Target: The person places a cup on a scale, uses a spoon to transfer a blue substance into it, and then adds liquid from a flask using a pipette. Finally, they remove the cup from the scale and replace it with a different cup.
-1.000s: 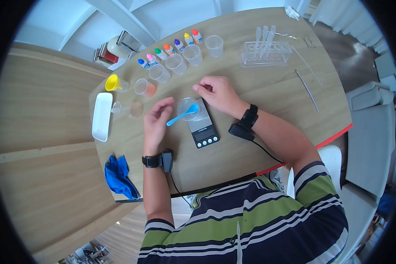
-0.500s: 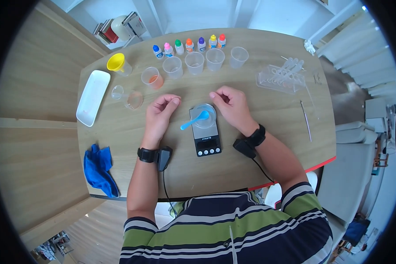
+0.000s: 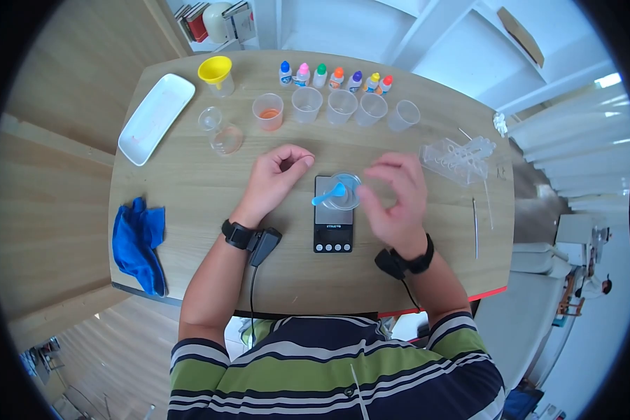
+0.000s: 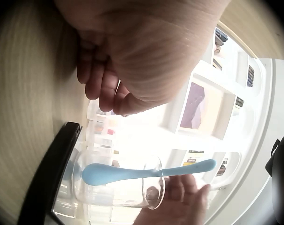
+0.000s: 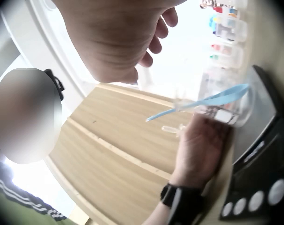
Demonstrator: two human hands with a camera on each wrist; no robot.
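Note:
A pocket digital scale [image 3: 334, 216] lies in front of the body, with a clear glass beaker [image 3: 351, 183] standing on its plate. A light blue spoon [image 3: 327, 195] leans in the beaker, its handle rising past the rim in the left wrist view. To the left of the scale, my left hand [image 3: 276, 178] rests near the table with fingers loosely curled and nothing held. My right hand [image 3: 399, 199], slightly blurred, hovers just right of the beaker, its fingers and thumb spread apart with nothing between them.
Plastic cups [image 3: 341, 105] stand in a row behind the scale, one holding orange liquid [image 3: 268, 124]. Several dye bottles [image 3: 320, 75] line the back. A white tray [image 3: 134, 150], yellow funnel [image 3: 215, 68] and blue cloth [image 3: 138, 238] lie left; a clear tube rack [image 3: 444, 164] and metal rod [image 3: 476, 229] right.
The head view has shifted. My left hand drew back from beside the spoon and settled left of the scale. My right hand has spread its fingers and come closer to the beaker's right side.

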